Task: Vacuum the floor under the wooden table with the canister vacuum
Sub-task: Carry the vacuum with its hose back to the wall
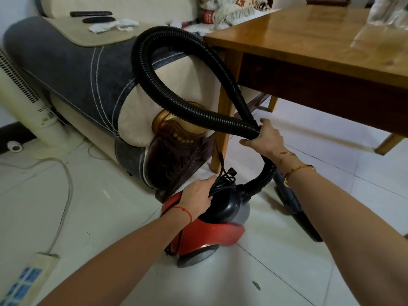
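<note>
A red and grey canister vacuum [212, 233] stands on the white tiled floor in front of me. My left hand [197, 195] grips the bundled black power cord [223, 181] on top of the canister. A ribbed black hose [154, 85] loops up from the canister, high past the sofa arm, and back down. My right hand [265, 136] grips the hose where the loop crosses itself. The wooden table [309, 43] stands at the upper right, its near leg [223, 120] just behind the hose. A dark wand with its floor nozzle [293, 208] lies on the floor under my right forearm.
A sofa arm [88, 80] with dark carved wood trim stands left of the table. A white tower fan [24, 100] is at the far left. A white power strip [28, 281] and its cable [64, 208] lie on the floor at the lower left. A plastic bag [384, 21] sits on the table.
</note>
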Motion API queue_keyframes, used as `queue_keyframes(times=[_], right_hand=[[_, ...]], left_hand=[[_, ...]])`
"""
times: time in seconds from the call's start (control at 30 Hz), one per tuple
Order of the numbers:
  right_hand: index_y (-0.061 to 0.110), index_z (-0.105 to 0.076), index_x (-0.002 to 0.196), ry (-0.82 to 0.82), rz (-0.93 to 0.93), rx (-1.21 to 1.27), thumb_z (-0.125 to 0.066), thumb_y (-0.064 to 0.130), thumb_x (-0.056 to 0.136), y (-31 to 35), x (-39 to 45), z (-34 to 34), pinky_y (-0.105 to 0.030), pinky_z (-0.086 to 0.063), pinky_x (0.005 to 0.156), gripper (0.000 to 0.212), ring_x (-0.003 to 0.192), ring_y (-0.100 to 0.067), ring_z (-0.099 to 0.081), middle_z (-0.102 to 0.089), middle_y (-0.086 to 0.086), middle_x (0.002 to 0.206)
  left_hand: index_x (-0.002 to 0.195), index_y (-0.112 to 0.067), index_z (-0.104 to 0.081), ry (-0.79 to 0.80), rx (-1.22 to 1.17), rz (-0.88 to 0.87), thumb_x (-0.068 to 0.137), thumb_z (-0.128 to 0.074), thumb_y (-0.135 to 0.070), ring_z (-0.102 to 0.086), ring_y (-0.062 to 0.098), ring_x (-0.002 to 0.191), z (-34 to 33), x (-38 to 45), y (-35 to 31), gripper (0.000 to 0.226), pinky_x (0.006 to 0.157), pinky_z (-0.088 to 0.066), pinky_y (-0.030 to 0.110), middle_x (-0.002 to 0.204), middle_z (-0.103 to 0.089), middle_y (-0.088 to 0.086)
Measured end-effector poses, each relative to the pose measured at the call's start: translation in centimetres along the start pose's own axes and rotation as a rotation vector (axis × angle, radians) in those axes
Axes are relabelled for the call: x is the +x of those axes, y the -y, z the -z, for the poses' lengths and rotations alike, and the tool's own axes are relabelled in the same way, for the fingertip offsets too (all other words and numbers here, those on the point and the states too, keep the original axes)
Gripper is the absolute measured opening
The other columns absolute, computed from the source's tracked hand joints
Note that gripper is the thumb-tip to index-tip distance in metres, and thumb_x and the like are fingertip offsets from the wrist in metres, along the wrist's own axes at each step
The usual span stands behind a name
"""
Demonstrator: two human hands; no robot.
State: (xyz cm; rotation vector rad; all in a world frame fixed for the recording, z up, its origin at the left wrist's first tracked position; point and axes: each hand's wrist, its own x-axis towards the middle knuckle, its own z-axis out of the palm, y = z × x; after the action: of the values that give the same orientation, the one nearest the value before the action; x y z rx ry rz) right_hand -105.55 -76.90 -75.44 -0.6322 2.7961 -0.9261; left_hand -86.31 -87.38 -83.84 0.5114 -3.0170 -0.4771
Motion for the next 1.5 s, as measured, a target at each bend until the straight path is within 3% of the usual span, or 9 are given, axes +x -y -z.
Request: queue_keyframes(times=[0.13, 0.27, 0.4, 0.53, 0.83, 1.07, 1.23, 1.4, 1.5], right_hand=[[0.014, -0.052, 0.128, -0.033, 0.008, -0.019, -0.074, 0.031, 0.072, -0.2, 0.5, -0.3, -0.045, -0.050, 0.091, 0.063, 0.107, -0.031, -0.058, -0.064, -0.010, 0.113], [0.012, -0.064, 0.110, -0.053, 0.066, 0.064, -0.068, 0.018, 0.077, 0.0, 0.1, -1.0, -0.034, -0.052, 0.078, 0.034, 0.093, -0.028, -0.063, -0.067, -0.010, 0.099], [0.013, -0.057, 0.111, -0.051, 0.135, -0.007, -0.068, 0.027, 0.080, 0.5, -0.4, -1.7, -0.033, -0.050, 0.075, 0.035, 0.093, -0.027, -0.061, -0.065, -0.008, 0.101], [0.015, -0.056, 0.109, -0.070, 0.185, -0.071, -0.067, 0.035, 0.081, 0.9, -1.3, -2.0, -0.035, -0.051, 0.072, 0.036, 0.087, -0.028, -0.061, -0.066, -0.006, 0.096], [0.022, -0.064, 0.112, -0.130, 0.242, -0.062, -0.065, 0.024, 0.080, 4.3, -6.4, -0.7, -0.024, -0.036, 0.065, 0.033, 0.081, -0.028, -0.064, -0.070, -0.003, 0.086], [0.021, -0.065, 0.111, -0.048, 0.207, 0.107, -0.067, 0.035, 0.073, 13.1, -10.7, 9.2, -0.023, -0.043, 0.064, 0.041, 0.076, -0.021, -0.064, -0.070, 0.000, 0.083], [0.023, -0.065, 0.110, -0.023, 0.140, 0.158, -0.066, 0.031, 0.075, 21.6, -14.1, 19.4, -0.033, -0.054, 0.063, 0.035, 0.071, -0.021, -0.066, -0.071, 0.001, 0.079], [0.022, -0.067, 0.109, 0.017, 0.165, 0.199, -0.067, 0.026, 0.076, 31.3, -18.4, 30.2, -0.032, -0.054, 0.063, 0.034, 0.071, -0.020, -0.066, -0.071, 0.001, 0.078], [0.020, -0.067, 0.109, 0.038, 0.205, 0.197, -0.071, 0.024, 0.075, 36.5, -20.7, 35.4, -0.027, -0.051, 0.063, 0.035, 0.073, -0.019, -0.066, -0.071, 0.001, 0.080]], left_hand=[[0.123, -0.025, -0.047, 0.008, 0.035, -0.022, 0.086, -0.061, -0.013, -0.062, 0.025, 0.097, 0.6, 0.6, 0.9, 0.042, 0.074, -0.049, 0.034, 0.101, -0.065, 0.002], [0.123, -0.030, -0.049, 0.035, 0.034, -0.046, 0.085, -0.061, -0.014, -0.062, 0.022, 0.099, 1.0, 1.2, 1.7, 0.043, 0.078, -0.051, 0.034, 0.104, -0.066, -0.002], [0.125, -0.033, -0.048, 0.111, 0.066, -0.078, 0.083, -0.057, -0.015, -0.065, 0.024, 0.088, 1.3, 1.7, 2.5, 0.046, 0.074, -0.054, 0.035, 0.098, -0.067, -0.002], [0.121, -0.023, -0.050, 0.174, 0.164, -0.120, 0.083, -0.055, -0.017, -0.063, 0.024, 0.083, 1.7, 2.1, 3.0, 0.039, 0.068, -0.050, 0.033, 0.093, -0.065, 0.002], [0.114, -0.018, -0.051, 0.229, 0.121, -0.098, 0.084, -0.060, -0.011, -0.062, 0.022, 0.098, 5.1, -0.7, 3.2, 0.032, 0.078, -0.050, 0.033, 0.109, -0.062, 0.001], [0.131, -0.016, -0.048, 0.279, 0.072, -0.023, 0.087, -0.059, -0.011, -0.057, 0.022, 0.110, 17.8, -6.6, 1.1, 0.045, 0.091, -0.050, 0.035, 0.124, -0.053, 0.003], [0.125, -0.020, -0.051, 0.303, 0.032, 0.074, 0.084, -0.060, -0.011, -0.055, 0.021, 0.111, 30.8, -11.9, -2.4, 0.043, 0.089, -0.050, 0.034, 0.121, -0.053, 0.000], [0.125, -0.022, -0.054, 0.299, -0.043, 0.192, 0.083, -0.061, -0.008, -0.056, 0.021, 0.113, 44.1, -17.6, -6.3, 0.045, 0.092, -0.050, 0.035, 0.131, -0.051, -0.002], [0.121, -0.023, -0.057, 0.279, -0.054, 0.232, 0.082, -0.061, -0.008, -0.060, 0.020, 0.108, 51.2, -20.8, -8.1, 0.042, 0.089, -0.052, 0.035, 0.123, -0.058, -0.002]])
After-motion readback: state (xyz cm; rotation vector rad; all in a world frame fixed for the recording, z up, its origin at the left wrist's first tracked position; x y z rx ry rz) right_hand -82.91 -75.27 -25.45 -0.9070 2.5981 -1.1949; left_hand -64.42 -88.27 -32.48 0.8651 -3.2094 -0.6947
